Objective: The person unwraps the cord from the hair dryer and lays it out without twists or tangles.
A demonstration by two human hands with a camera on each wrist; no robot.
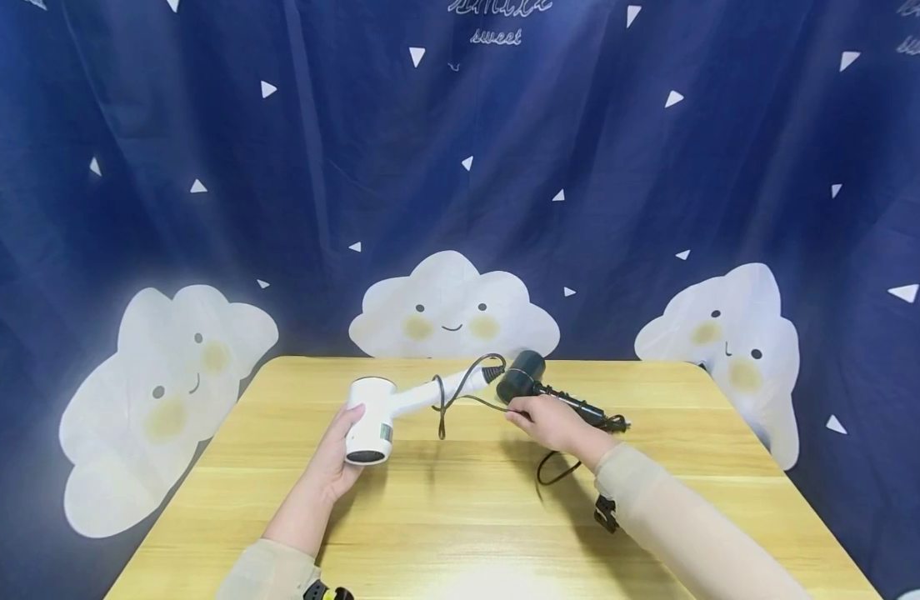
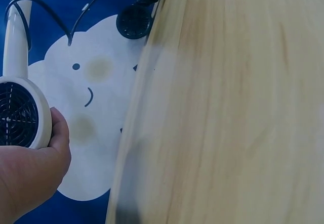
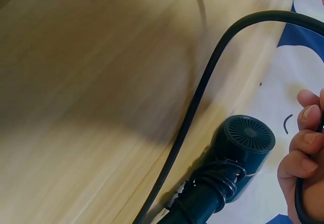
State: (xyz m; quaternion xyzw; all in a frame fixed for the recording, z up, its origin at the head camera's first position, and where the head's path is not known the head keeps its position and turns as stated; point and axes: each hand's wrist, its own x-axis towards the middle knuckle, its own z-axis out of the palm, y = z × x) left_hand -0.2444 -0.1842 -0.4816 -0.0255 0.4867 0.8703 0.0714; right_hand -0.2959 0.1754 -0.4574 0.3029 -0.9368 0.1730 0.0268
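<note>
My left hand (image 1: 338,450) grips the barrel of a white hair dryer (image 1: 372,417), held above the table with its handle pointing right. A black cord (image 1: 460,392) loops round that handle. My right hand (image 1: 553,423) pinches a stretch of the cord, and a loose loop hangs below the fingers. Behind the right hand a dark green hair dryer (image 1: 522,375) lies near the far edge of the table; its own cord is wound round its handle, as the right wrist view shows. In the left wrist view the white dryer's round black grille (image 2: 17,115) faces the camera.
The wooden table (image 1: 445,533) reaches to a dark blue curtain (image 1: 460,167) printed with white clouds and triangles. A dark strap-like device (image 1: 606,512) sits at the right sleeve, and another (image 1: 327,592) at the left.
</note>
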